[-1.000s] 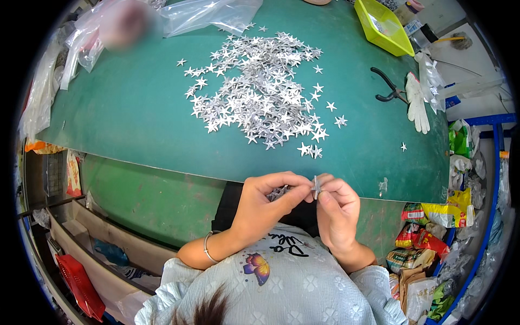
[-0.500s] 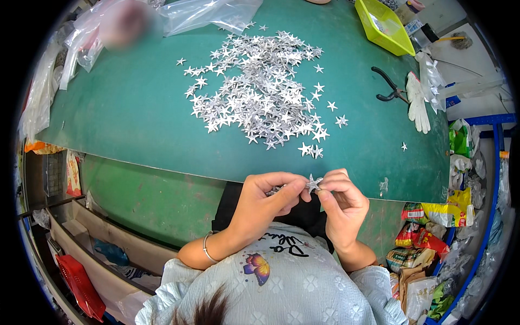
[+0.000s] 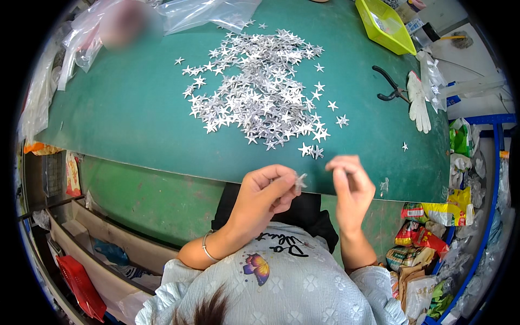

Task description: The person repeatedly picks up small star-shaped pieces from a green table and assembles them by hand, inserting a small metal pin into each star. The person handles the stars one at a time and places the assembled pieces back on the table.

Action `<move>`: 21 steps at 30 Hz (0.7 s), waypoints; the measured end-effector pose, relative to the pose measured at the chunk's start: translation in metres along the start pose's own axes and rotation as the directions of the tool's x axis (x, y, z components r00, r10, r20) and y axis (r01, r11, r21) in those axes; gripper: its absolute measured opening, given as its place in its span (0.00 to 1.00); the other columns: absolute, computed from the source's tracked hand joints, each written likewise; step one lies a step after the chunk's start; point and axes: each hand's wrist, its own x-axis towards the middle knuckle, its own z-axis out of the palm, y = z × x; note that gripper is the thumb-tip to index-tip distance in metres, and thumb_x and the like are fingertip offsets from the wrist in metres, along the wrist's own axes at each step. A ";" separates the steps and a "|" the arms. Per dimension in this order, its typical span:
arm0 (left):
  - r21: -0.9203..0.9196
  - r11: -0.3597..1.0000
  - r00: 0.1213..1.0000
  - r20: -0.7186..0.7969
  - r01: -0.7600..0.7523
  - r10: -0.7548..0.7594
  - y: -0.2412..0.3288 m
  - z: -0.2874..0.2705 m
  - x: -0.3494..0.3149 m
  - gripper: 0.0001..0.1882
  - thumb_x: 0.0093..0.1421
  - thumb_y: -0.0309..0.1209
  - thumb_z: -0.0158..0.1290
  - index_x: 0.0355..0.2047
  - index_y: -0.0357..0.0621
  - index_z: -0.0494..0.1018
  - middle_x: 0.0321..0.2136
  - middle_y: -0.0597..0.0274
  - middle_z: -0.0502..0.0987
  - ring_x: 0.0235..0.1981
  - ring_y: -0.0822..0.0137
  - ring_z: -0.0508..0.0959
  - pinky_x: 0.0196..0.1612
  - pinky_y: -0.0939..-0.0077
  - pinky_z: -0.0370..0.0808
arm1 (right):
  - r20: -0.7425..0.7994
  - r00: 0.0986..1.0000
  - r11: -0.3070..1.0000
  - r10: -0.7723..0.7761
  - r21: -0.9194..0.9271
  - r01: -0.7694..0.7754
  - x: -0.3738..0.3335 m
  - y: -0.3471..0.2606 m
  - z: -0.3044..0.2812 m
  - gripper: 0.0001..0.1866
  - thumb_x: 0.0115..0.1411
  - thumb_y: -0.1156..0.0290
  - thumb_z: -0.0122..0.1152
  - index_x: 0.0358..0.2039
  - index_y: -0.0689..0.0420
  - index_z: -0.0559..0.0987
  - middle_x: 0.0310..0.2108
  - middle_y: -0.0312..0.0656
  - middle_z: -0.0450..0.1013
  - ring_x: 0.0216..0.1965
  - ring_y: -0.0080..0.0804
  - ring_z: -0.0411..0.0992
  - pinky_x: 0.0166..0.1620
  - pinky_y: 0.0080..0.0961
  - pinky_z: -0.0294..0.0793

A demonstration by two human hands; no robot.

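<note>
left hand (image 3: 265,190) grip pinching silver star (image 3: 299,181) | right hand (image 3: 351,184) grip loosely curled, empty

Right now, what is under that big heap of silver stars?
The green table shows all round the star heap and through its gaps. Whatever lies beneath the densest middle is covered.

Green tabletop (image 3: 124,114), edges bowed by the lens. Heap of silver stars (image 3: 260,89) lies on it at centre. Relative to the heap: clear plastic bags (image 3: 211,12) behind it and to its left; yellow-green tray (image 3: 385,26) behind, to the right; black pliers (image 3: 391,86) and white glove (image 3: 419,103) right; one stray star (image 3: 404,146) nearer, right.
</note>
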 end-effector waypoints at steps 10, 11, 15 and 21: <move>-0.108 0.993 0.996 0.073 -0.038 0.046 0.001 -0.009 0.008 0.11 0.58 0.26 0.41 0.38 0.31 0.67 0.27 0.55 0.69 0.19 0.75 0.63 0.16 0.84 0.60 | 0.200 0.968 0.655 -0.152 -0.713 0.251 0.049 0.039 -0.006 0.13 0.44 0.76 0.63 0.34 0.57 0.78 0.35 0.39 0.69 0.37 0.35 0.64 0.42 0.29 0.59; -0.116 0.992 0.998 0.049 -0.041 0.047 0.000 -0.010 0.008 0.12 0.58 0.26 0.41 0.39 0.31 0.67 0.28 0.55 0.70 0.20 0.75 0.64 0.17 0.84 0.61 | 0.226 0.959 0.627 -0.173 -0.725 0.284 0.049 0.040 -0.006 0.12 0.44 0.76 0.63 0.33 0.57 0.78 0.35 0.39 0.69 0.37 0.35 0.64 0.42 0.30 0.59; -0.086 0.992 0.993 -0.080 -0.098 0.091 -0.006 -0.011 0.009 0.13 0.59 0.24 0.45 0.44 0.32 0.67 0.31 0.58 0.71 0.24 0.77 0.64 0.22 0.87 0.62 | 0.276 0.936 0.576 -0.218 -0.738 0.352 0.050 0.049 -0.011 0.11 0.45 0.77 0.62 0.32 0.57 0.77 0.36 0.38 0.69 0.37 0.35 0.64 0.42 0.30 0.58; -0.019 0.999 0.995 -0.097 -0.039 0.037 -0.008 -0.015 0.009 0.13 0.60 0.27 0.45 0.44 0.34 0.68 0.29 0.62 0.70 0.24 0.79 0.63 0.22 0.88 0.59 | 0.228 0.955 0.644 -0.189 -0.706 0.296 0.040 0.037 -0.012 0.15 0.44 0.76 0.62 0.35 0.58 0.75 0.37 0.40 0.69 0.39 0.36 0.64 0.43 0.31 0.58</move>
